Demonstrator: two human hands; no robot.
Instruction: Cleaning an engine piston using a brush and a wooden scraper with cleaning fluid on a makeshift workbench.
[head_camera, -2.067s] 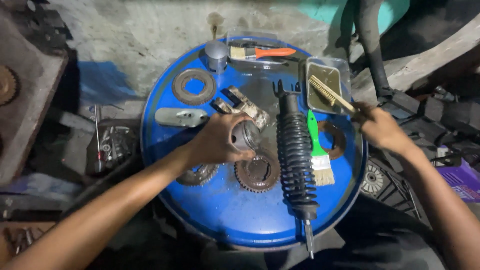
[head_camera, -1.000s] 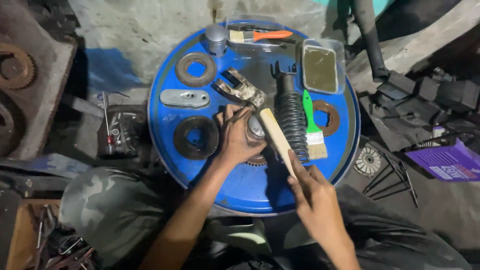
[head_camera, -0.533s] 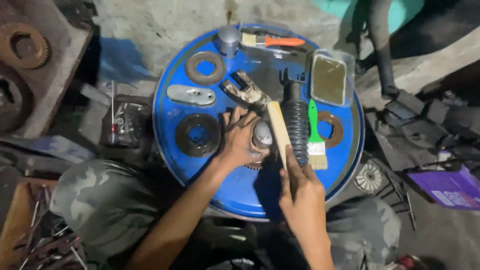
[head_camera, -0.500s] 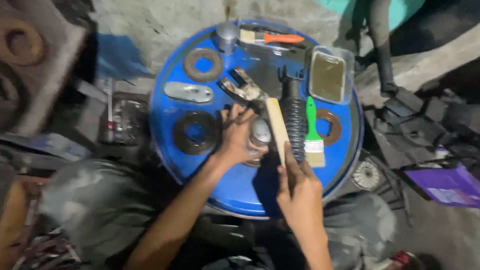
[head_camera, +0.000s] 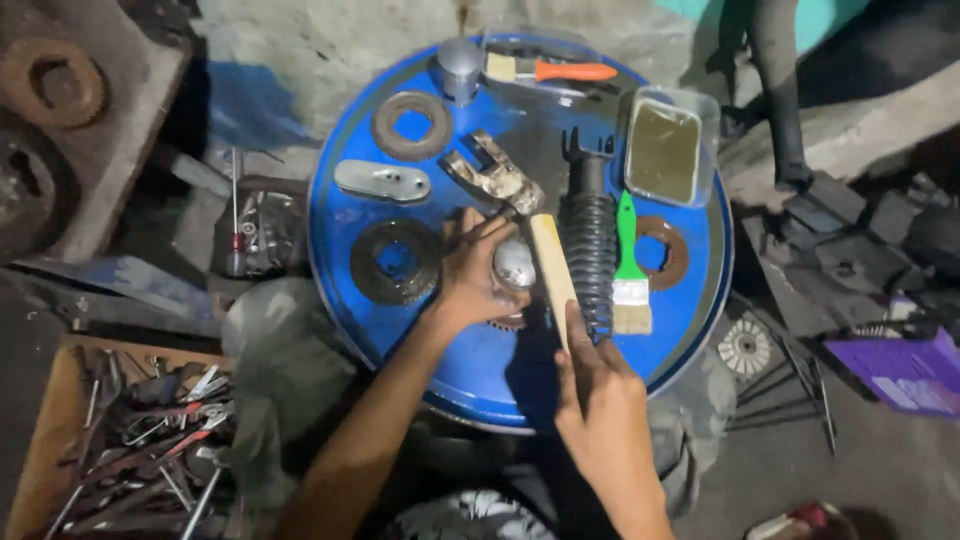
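Over a blue drum lid (head_camera: 480, 370) used as a workbench, the left hand (head_camera: 472, 275) grips a rounded grey metal part (head_camera: 514, 264) near the lid's middle, fingers curled around it, while the right hand (head_camera: 600, 400) is closed on the handle of a wooden brush (head_camera: 552, 270) whose far end lies just beside that part. A black coil spring strut (head_camera: 588, 240), a green-handled brush (head_camera: 630, 270), two ring-shaped discs (head_camera: 412, 125), a rectangular tray (head_camera: 664, 152) and an orange-handled brush (head_camera: 550, 71) lie spread across the lid, with a box of hand tools (head_camera: 140, 440) on the floor at lower left.
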